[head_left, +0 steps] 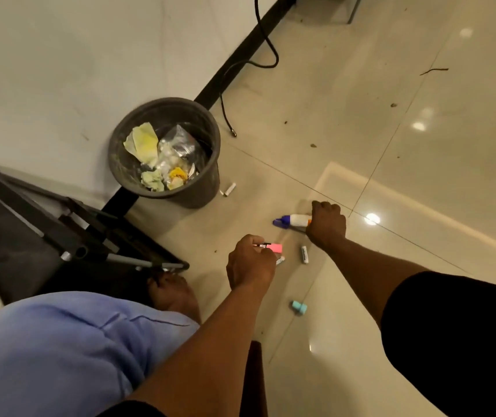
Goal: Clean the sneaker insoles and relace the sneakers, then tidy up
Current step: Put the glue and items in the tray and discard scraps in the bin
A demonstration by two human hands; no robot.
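I am bent over a glossy tiled floor [391, 130]. My right hand [326, 225] grips the back end of a white glue bottle [296, 220] with a blue cap, which lies on the floor. My left hand [249, 263] pinches a small pink block [275, 247] just above the floor. Small white tubes lie close by: one white tube [304, 254] between my hands, another [280, 260] partly hidden under my left hand. No sneakers or insoles are in view.
A dark grey bin [165, 152] with crumpled paper and plastic stands by the wall, a white tube [230, 189] beside it. A teal cap [298, 307] lies near my right arm. A black folding frame [69, 236] is at left. A black cable [266, 34] trails along the baseboard.
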